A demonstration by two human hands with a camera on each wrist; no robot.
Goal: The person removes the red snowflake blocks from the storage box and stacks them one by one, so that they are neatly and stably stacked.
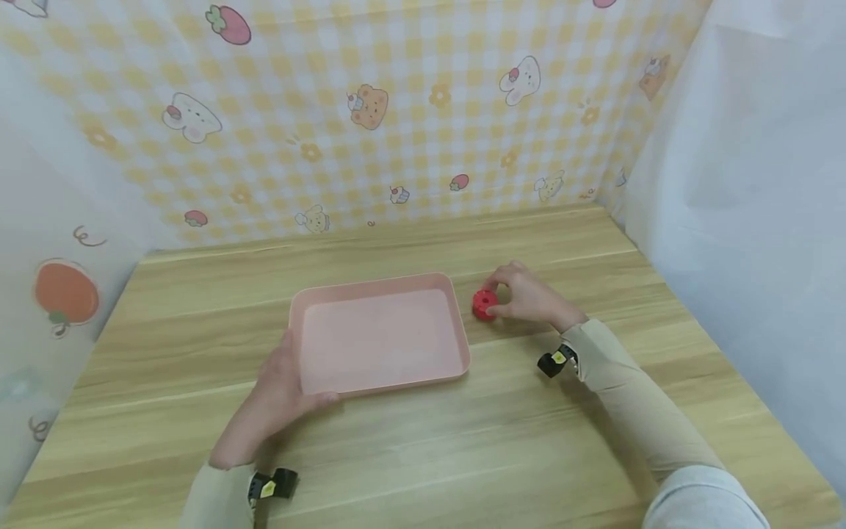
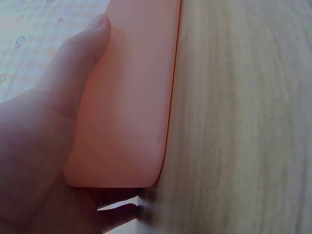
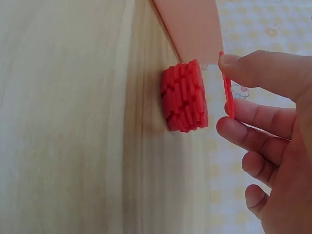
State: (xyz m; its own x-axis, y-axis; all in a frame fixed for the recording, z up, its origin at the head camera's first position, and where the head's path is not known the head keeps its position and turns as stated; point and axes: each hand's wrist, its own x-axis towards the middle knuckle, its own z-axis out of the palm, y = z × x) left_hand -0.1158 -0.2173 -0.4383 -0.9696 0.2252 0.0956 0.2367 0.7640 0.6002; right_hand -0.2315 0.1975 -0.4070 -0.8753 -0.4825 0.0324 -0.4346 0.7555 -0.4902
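A pink rectangular tray [image 1: 380,342] lies flat on the table with a bare bottom. My left hand [image 1: 274,389] wraps its near left corner: the thumb runs along the front wall and the fingers reach along the left side. To the right of the tray, my right hand [image 1: 532,297] pinches a thin red disc [image 3: 227,90] edge-on between thumb and fingertips. Below that disc, a short stack of red discs [image 3: 184,97] with notched edges stands on the table, and a gap shows between the two in the right wrist view.
The wood-grain table [image 1: 429,455] backs onto a yellow checked cloth [image 1: 410,139] with cartoon prints. White sheeting [image 1: 747,184] hangs at the right side. A black wrist camera [image 1: 551,362] sits on the right wrist and another camera [image 1: 284,483] on the left.
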